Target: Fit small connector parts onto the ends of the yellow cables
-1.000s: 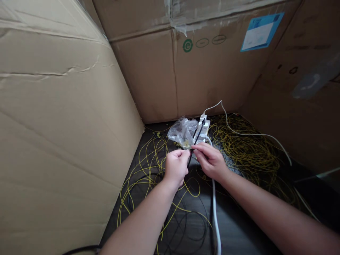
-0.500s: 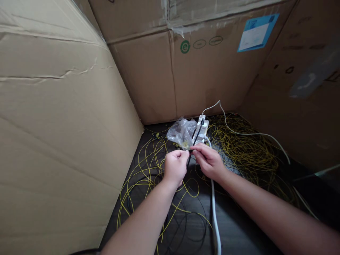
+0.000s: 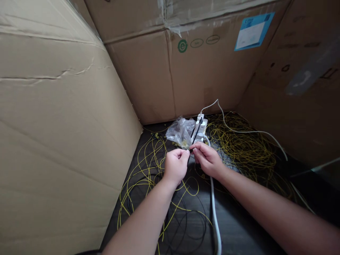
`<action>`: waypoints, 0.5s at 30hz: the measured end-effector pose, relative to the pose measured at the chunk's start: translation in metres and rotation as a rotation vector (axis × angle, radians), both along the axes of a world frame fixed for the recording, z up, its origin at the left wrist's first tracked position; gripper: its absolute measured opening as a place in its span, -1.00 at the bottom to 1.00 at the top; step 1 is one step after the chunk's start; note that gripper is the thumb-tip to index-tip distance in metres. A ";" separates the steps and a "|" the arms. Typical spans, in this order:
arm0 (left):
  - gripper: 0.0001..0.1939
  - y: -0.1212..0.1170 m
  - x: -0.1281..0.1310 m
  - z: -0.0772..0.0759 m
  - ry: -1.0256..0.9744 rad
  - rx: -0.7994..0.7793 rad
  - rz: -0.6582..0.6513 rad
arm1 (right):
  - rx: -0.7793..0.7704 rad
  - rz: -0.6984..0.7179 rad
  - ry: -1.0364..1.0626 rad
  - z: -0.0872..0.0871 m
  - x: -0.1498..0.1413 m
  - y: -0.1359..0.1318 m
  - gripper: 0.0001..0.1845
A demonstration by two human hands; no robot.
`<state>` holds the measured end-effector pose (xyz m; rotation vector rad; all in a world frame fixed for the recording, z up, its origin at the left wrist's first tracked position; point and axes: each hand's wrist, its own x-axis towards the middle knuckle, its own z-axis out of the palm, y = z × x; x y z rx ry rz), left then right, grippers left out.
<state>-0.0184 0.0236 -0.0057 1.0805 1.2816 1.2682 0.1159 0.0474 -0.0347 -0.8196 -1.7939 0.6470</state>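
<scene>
Cardboard (image 3: 66, 124) stands tall on the left, like a wall, and more cardboard (image 3: 148, 78) stands at the back, so the yellow strands (image 3: 179, 206) look fenced in. They lie in loose loops on the dark surface (image 3: 225, 226), and their bends seem to make them spring apart.

The left hand (image 3: 175, 165) is curled up, with thumb and finger pinched shut on a small dark bit (image 3: 190, 151). A clear bag (image 3: 180, 131) sits just behind, all crumpled. The bit is between the two hands. The black cord (image 3: 197, 132) runs down to the fingertips from the white power strip (image 3: 204, 124); I can't tell if the bit is part of it.

The right hand (image 3: 208, 159) is nearly closed, its thumb and first finger pinching the bit too. The tips are close together, maybe because the bit is so thin.

A thick white cord (image 3: 213, 205) passes under that hand. More yellow strands (image 3: 244, 145) lie in a big tangle on the right, with a thin white cord (image 3: 251, 132) over them.
</scene>
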 end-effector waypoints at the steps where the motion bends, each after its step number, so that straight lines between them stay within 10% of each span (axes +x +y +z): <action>1: -0.75 0.000 0.000 0.000 0.002 0.002 -0.001 | -0.016 0.005 0.006 -0.001 0.000 0.000 -0.82; 15: -0.74 0.000 0.001 0.000 -0.011 -0.003 0.018 | -0.037 -0.006 0.025 0.001 -0.002 0.001 -0.83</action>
